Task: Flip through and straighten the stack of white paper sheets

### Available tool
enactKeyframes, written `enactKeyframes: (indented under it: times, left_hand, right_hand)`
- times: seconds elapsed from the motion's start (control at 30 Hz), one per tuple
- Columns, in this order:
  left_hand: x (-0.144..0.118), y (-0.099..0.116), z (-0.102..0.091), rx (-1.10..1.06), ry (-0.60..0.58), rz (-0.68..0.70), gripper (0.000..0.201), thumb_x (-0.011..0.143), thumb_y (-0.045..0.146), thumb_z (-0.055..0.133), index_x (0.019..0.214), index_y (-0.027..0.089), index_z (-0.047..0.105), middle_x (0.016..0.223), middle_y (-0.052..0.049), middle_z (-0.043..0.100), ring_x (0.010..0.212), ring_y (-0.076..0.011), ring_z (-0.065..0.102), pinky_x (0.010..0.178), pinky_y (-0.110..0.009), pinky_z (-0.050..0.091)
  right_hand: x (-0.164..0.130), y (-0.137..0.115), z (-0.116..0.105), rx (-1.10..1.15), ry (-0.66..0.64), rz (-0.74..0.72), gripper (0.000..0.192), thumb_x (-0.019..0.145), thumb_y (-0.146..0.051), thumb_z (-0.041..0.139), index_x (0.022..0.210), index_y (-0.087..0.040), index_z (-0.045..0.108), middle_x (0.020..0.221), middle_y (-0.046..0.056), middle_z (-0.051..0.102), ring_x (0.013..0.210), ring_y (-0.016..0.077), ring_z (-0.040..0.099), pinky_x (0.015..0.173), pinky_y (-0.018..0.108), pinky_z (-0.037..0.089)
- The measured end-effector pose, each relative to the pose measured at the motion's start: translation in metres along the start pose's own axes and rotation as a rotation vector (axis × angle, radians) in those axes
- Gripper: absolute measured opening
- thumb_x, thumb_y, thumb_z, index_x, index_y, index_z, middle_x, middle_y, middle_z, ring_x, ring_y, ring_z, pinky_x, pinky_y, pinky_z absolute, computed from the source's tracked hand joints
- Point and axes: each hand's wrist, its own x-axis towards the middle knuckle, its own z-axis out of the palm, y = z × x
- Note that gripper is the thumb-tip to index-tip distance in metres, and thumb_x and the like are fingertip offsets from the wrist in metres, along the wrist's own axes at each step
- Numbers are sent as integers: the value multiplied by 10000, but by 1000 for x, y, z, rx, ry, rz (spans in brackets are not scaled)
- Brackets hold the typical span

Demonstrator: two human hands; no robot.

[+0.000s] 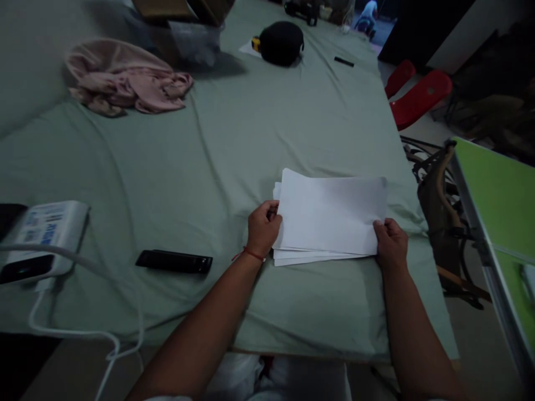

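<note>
A stack of white paper sheets (330, 214) lies on a table covered with pale green cloth (217, 156), near its front edge. My left hand (262, 227) grips the stack's left edge, fingers curled around it; a red thread circles that wrist. My right hand (390, 242) holds the stack's lower right corner, thumb on top. The sheets are slightly fanned at the left and bottom edges.
A black remote (174, 261) lies left of my left arm. A white device (39, 239) with a white cable (79, 334) sits at the far left. Pink cloth (125, 81), a black pouch (281, 42) and a black marker (344, 62) lie farther back. Red chairs (418, 94) and a green table (499, 206) stand to the right.
</note>
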Motion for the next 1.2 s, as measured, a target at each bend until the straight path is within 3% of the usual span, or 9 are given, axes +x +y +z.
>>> enactKeyframes:
  times: [0.13, 0.33, 0.53, 0.6, 0.67, 0.8, 0.9, 1.1, 1.2]
  left_hand:
    - [1, 1, 2, 123, 56, 21, 131, 879, 286, 668, 856, 187, 750, 777, 2, 757, 747, -167, 676, 759, -281, 510]
    - [2, -7, 2, 168, 48, 119, 142, 887, 265, 649, 831, 202, 762, 796, -2, 763, 750, -166, 685, 743, -280, 515]
    - [-14, -7, 4, 418, 122, 504, 204, 909, 248, 607, 842, 197, 792, 803, -73, 756, 795, -214, 696, 779, -331, 529]
    - [-20, -4, 6, 487, 136, 541, 226, 911, 242, 589, 836, 192, 796, 783, -82, 757, 785, -224, 699, 768, -338, 522]
    - [-24, -1, 6, 500, 124, 477, 230, 900, 236, 585, 826, 194, 799, 767, -77, 767, 747, -217, 701, 748, -331, 514]
    - [-20, 5, 2, 464, 104, 193, 208, 870, 244, 610, 813, 214, 808, 783, -51, 798, 716, -201, 715, 716, -311, 497]
    - [-14, 9, -3, 607, 93, 45, 195, 846, 247, 620, 752, 227, 790, 754, -62, 792, 702, -232, 708, 656, -328, 440]
    - [-15, 15, -6, 859, 20, 52, 195, 845, 258, 625, 685, 245, 736, 667, -75, 734, 660, -249, 674, 613, -324, 389]
    - [-17, 19, -5, 889, -19, 41, 217, 928, 277, 581, 804, 223, 750, 796, -112, 760, 759, -272, 709, 683, -342, 452]
  right_hand:
    - [-2, -5, 2, 18, 9, 8, 361, 775, -533, 792, 849, -212, 644, 644, -64, 516, 545, 96, 385, 490, 241, 323]
    - [-4, -10, 7, 11, 52, 27, 369, 749, -533, 800, 860, -204, 676, 654, -47, 557, 568, 107, 421, 497, 244, 338]
    - [-2, -8, 7, -20, 61, 17, 379, 750, -541, 801, 860, -198, 683, 625, -58, 525, 557, 101, 388, 504, 245, 314]
    - [-2, -8, 7, -22, 59, 25, 375, 747, -538, 800, 858, -201, 679, 625, -56, 530, 553, 104, 389, 503, 250, 308]
    - [-2, -8, 7, -19, 57, 33, 369, 739, -531, 801, 851, -203, 673, 620, -57, 522, 548, 105, 382, 500, 256, 296]
    - [-2, -9, 7, -28, 88, 8, 369, 741, -530, 794, 859, -200, 678, 628, -59, 512, 558, 104, 381, 512, 261, 302]
    - [-1, -10, 7, -56, 108, -11, 375, 732, -532, 796, 854, -194, 689, 641, -47, 538, 576, 110, 406, 526, 262, 320]
    - [1, -11, 9, -52, 111, -12, 366, 696, -528, 809, 812, -205, 681, 612, -50, 523, 566, 114, 392, 514, 263, 302]
    - [1, -11, 9, -36, 104, -13, 364, 697, -522, 809, 822, -204, 685, 622, -44, 542, 575, 116, 400, 521, 260, 308]
